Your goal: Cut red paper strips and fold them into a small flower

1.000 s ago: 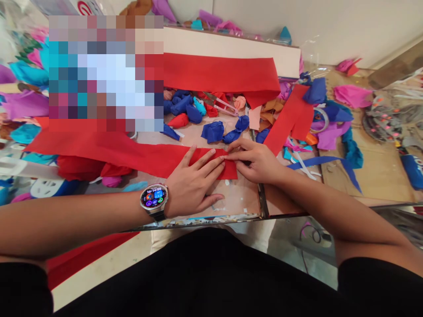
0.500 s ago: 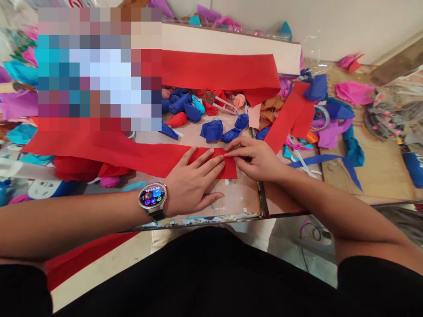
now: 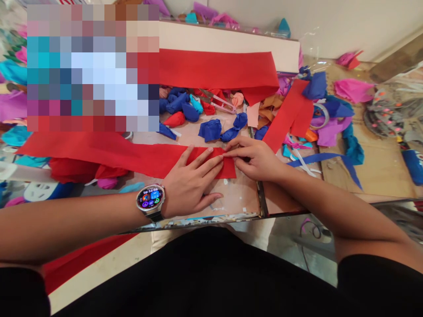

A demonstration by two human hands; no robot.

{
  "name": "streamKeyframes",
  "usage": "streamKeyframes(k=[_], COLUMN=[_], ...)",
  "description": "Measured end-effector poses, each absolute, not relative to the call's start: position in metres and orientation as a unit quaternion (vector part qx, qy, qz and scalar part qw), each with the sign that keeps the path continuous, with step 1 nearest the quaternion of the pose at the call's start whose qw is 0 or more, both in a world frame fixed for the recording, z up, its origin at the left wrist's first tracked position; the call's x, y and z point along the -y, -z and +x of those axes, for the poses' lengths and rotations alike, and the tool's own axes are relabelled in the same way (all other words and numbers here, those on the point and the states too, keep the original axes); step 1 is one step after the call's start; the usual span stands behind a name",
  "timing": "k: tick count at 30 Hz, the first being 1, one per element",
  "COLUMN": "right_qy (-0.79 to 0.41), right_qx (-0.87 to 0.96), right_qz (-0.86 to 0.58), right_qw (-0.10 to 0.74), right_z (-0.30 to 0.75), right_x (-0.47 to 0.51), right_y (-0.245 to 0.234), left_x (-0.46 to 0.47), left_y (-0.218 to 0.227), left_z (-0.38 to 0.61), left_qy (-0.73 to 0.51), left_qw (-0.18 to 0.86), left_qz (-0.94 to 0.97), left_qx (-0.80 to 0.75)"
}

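Note:
A long red paper strip lies across the glass table in front of me. My left hand, a smartwatch on its wrist, rests flat on the strip's right end with fingers spread. My right hand is at that same end, its fingertips pinched together on the strip's corner beside my left fingertips.
Crumpled blue paper balls, a pair of scissors and orange and pink scraps lie behind my hands. A wide red sheet lies against a white board. More red strips, purple and blue scraps cover the cardboard at right.
Both hands stay on the strip's right end, almost unmoved. The view has dropped slightly.

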State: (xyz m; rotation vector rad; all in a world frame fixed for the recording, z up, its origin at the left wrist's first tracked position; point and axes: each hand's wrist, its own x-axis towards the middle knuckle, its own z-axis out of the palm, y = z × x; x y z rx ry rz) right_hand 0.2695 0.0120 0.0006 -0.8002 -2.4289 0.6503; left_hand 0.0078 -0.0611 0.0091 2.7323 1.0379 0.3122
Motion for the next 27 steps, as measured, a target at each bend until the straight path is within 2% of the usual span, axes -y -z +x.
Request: streamKeyframes(k=[27], right_qy=[-0.249], right_qx=[0.889], right_qz=[-0.296], right_qw=[0.244], right_z=[0.2705], right_x=[-0.0119], right_y=[-0.0024], left_x=[0.0598], left_y=[-0.0084], left_z=[0.0081], left_qy=[-0.112], left_qw=[0.099], left_qz=[0.921], left_qx=[-0.359])
